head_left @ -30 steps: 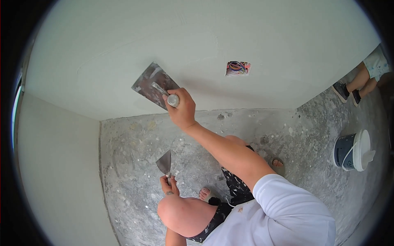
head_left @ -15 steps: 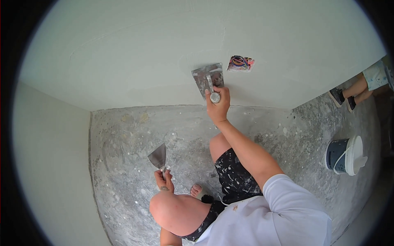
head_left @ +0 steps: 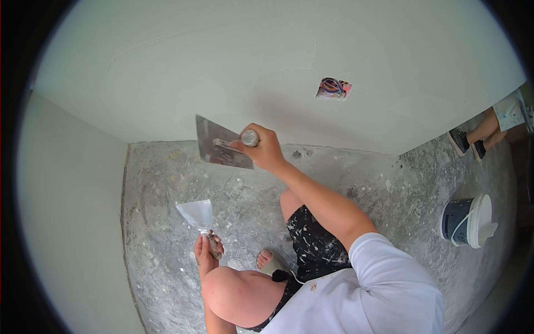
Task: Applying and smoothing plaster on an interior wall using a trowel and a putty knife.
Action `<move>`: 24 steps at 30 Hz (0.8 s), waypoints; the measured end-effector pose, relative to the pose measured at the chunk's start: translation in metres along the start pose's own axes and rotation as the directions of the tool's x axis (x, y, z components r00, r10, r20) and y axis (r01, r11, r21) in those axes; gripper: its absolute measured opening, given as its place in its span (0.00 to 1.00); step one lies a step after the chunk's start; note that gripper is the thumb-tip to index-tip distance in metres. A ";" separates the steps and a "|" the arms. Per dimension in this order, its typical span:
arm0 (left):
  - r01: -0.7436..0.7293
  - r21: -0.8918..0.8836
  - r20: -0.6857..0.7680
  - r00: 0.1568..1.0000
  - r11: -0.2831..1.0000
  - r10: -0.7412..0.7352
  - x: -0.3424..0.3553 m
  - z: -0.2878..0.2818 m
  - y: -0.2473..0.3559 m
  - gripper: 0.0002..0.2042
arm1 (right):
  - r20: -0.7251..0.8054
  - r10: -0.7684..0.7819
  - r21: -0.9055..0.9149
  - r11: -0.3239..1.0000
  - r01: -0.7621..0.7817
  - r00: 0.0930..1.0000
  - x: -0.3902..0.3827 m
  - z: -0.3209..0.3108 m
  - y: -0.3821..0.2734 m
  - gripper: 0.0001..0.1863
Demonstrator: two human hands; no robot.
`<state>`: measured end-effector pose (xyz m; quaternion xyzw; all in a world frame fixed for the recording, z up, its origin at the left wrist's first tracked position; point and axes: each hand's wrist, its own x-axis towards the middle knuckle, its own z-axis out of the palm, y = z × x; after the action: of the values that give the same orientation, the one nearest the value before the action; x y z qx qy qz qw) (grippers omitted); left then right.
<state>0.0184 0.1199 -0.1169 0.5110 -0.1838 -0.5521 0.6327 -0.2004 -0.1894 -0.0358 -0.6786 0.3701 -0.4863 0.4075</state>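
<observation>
My right hand (head_left: 263, 147) grips the round-ended handle of a plastering trowel (head_left: 214, 136). The trowel's flat rectangular metal blade points left, in front of the foot of the pale wall (head_left: 183, 83), and looks to be off its surface. Lower and to the left, my left hand (head_left: 207, 250) is closed around the handle of a putty knife (head_left: 197, 214). Its wide, flared blade points up and away from me, above the floor. A gap separates the two tools.
An opening with coloured wires (head_left: 334, 88) is set in the wall. On the right, a lidded bucket (head_left: 466, 221) lies tilted on the stained concrete floor (head_left: 384, 195). Another person's legs and dark shoes (head_left: 458, 141) show beyond the wall's right end. A side wall (head_left: 72, 195) rises at left.
My right hand has brought the trowel left and down, away from the spot beside the wires, turning its blade leftward. The putty knife has shifted slightly left and its blade has turned.
</observation>
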 end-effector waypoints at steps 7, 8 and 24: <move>0.156 0.204 0.692 0.676 0.967 -0.255 0.095 0.113 0.027 0.15 | 0.335 -0.082 0.521 0.846 -0.112 0.939 -0.031 -0.096 -0.068 0.16; 0.139 0.136 0.717 0.669 0.981 -0.194 0.098 0.120 0.035 0.16 | 0.423 -0.181 0.312 0.949 0.045 0.888 -0.026 -0.099 -0.066 0.17; -0.017 -0.180 0.339 0.938 0.984 0.078 0.026 0.031 0.045 0.22 | 0.312 0.238 0.440 0.822 -0.362 0.920 -0.023 0.007 0.026 0.17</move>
<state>0.0255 0.0773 -0.0742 0.3447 -0.2550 -0.6315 0.6460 -0.2020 -0.1775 -0.0688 -0.5400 0.2850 -0.4063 0.6798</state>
